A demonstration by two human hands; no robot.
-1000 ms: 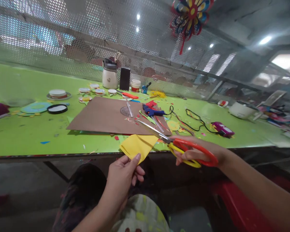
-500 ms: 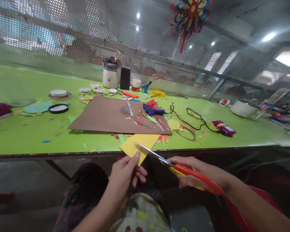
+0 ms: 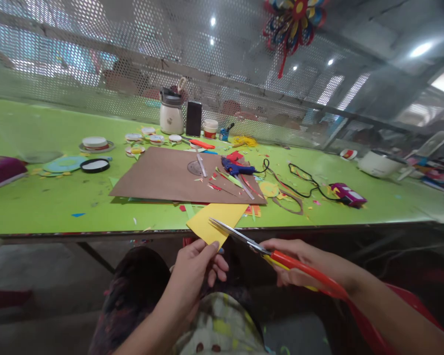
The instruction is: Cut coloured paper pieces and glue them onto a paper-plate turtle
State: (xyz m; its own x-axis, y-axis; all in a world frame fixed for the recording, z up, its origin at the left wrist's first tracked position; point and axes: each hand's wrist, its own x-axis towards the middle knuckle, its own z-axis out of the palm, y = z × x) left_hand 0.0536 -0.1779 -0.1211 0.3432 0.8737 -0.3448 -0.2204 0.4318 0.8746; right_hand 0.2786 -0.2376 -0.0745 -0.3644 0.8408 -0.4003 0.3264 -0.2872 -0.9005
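A piece of yellow paper (image 3: 203, 219) is pinched at its near corner by my left hand (image 3: 198, 264), thumb on top. It extends over the front edge of the green table (image 3: 107, 217). My right hand (image 3: 296, 261) is wrapped round the red and yellow handles of a pair of scissors (image 3: 259, 246). The blades point to the upper left and lie across the paper, their tips near its middle. Whether the paper is between the blades, I cannot tell.
Just beyond the paper lies a brown cardboard sheet (image 3: 151, 175) bearing a blue glue gun (image 3: 239, 167) and scraps. Behind stand a white jug (image 3: 171, 116), a black phone (image 3: 194, 118) and a small tub (image 3: 210, 128). At right is a purple box (image 3: 348, 195) with a black cord.
The whole view has shifted slightly, so the table things sit a little further right. Both hands keep their holds on the paper and scissors, with hardly any movement between them.
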